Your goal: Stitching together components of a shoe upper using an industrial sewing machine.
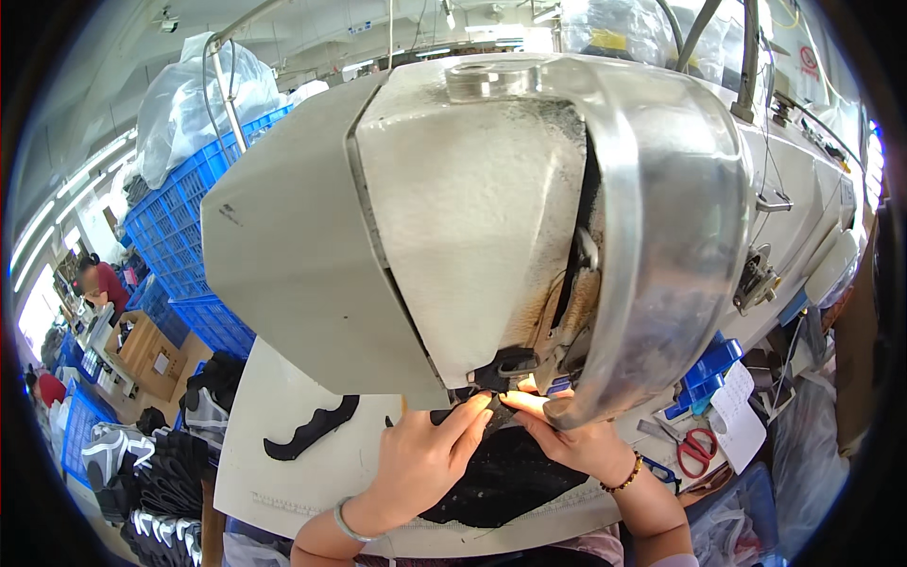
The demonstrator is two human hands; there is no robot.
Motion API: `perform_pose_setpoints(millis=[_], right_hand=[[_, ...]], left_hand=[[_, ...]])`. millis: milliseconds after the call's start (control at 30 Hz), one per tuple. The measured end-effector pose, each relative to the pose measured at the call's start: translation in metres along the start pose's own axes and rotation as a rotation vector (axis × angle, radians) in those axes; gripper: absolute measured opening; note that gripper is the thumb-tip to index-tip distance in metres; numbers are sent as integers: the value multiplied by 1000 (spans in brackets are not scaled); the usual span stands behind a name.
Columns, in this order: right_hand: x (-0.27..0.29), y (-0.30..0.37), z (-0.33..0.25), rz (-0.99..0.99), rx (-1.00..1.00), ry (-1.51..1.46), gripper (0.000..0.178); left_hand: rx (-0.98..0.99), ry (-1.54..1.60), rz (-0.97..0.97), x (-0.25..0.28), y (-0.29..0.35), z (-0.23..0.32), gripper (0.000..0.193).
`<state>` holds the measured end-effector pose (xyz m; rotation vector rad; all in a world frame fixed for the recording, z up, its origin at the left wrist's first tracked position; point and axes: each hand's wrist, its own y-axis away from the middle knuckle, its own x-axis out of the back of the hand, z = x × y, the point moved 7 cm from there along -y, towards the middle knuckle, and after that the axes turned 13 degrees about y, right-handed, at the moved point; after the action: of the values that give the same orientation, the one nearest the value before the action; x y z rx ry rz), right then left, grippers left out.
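Both my hands work close together under the head of a large industrial sewing machine (472, 217). My left hand (420, 458) pinches the edge of a black fabric piece (501, 482), thumb and forefinger pressed together just in front of the needle area. My right hand (581, 444) grips the same dark material from the other side, its fingertips partly hidden beneath the machine's metal guard (675, 236). The fabric spreads over the white table between my wrists. Left of my left hand lies a separate curved black piece (312, 430). The needle itself is hidden.
Red-handled scissors (697, 452), a handwritten paper (737, 416) and a blue holder (704, 373) are at the right. Stacked shoe parts (156, 472) stand beside the table's left edge (231, 463). Blue crates (189, 227) rise behind. A person (104, 283) sits far left.
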<state>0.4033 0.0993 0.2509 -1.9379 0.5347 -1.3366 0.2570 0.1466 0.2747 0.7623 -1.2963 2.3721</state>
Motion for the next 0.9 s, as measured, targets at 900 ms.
perform_pose_setpoints(millis=[900], right_hand=[[21, 7, -31, 85, 98, 250, 31]], left_hand=[[-170, -148, -16, 6, -3, 8, 27]])
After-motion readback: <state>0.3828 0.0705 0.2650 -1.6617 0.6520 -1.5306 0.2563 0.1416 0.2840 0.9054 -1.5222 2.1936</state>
